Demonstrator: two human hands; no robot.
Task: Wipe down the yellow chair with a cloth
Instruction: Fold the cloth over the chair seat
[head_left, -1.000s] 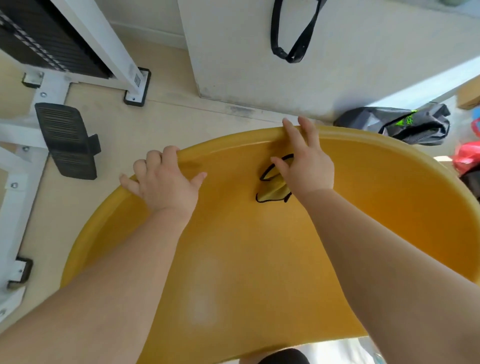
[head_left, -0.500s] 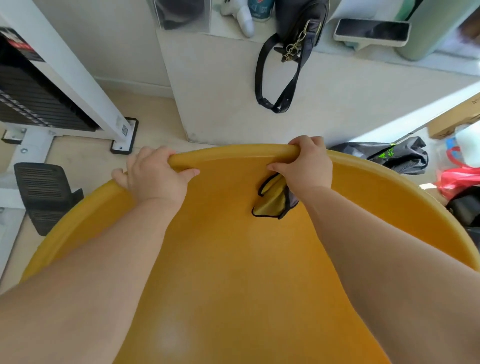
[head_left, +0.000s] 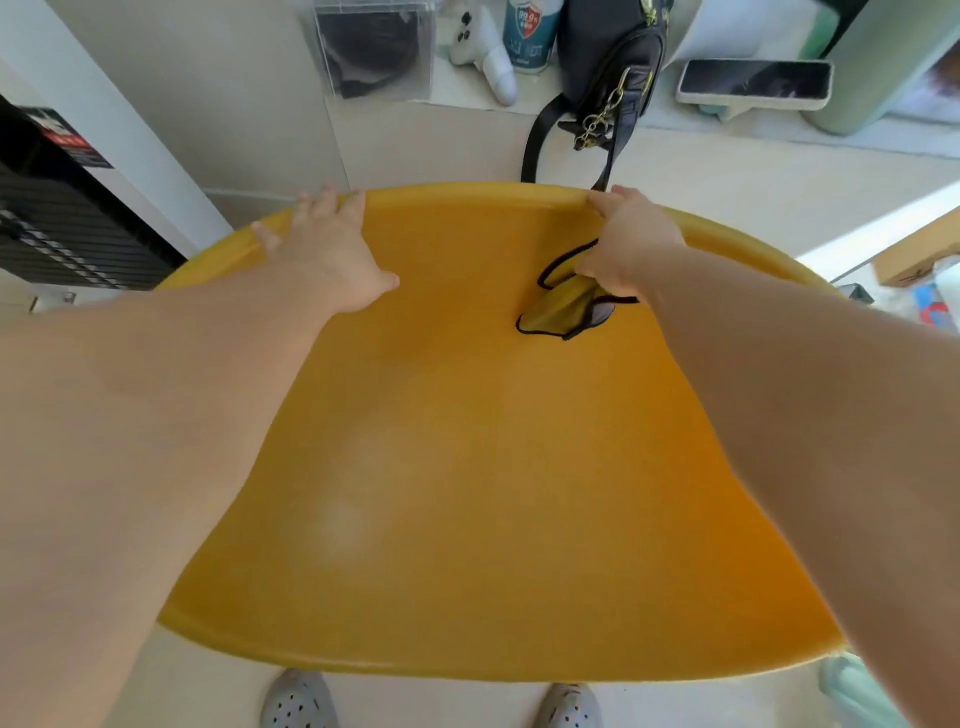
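The yellow chair (head_left: 467, 441) fills the middle of the view, its smooth shell facing me and its far edge at the top. My left hand (head_left: 327, 249) grips that far edge left of centre, fingers curled over the rim. My right hand (head_left: 631, 244) holds the same edge further right and pins a yellow cloth (head_left: 563, 306) with black trim against the shell. The cloth hangs bunched below my right palm.
A white counter behind the chair carries a black handbag (head_left: 613, 78) with its strap hanging down, a phone (head_left: 753, 83), a white game controller (head_left: 483, 52) and a can (head_left: 532, 31). Black-and-white exercise equipment (head_left: 67, 208) stands at left. My shoes (head_left: 298, 701) are below the chair.
The chair has tipped up and come closer, so more of its shell shows. Both hands have stayed on the far rim, the left one flattened out, and the view has risen to show the counter.
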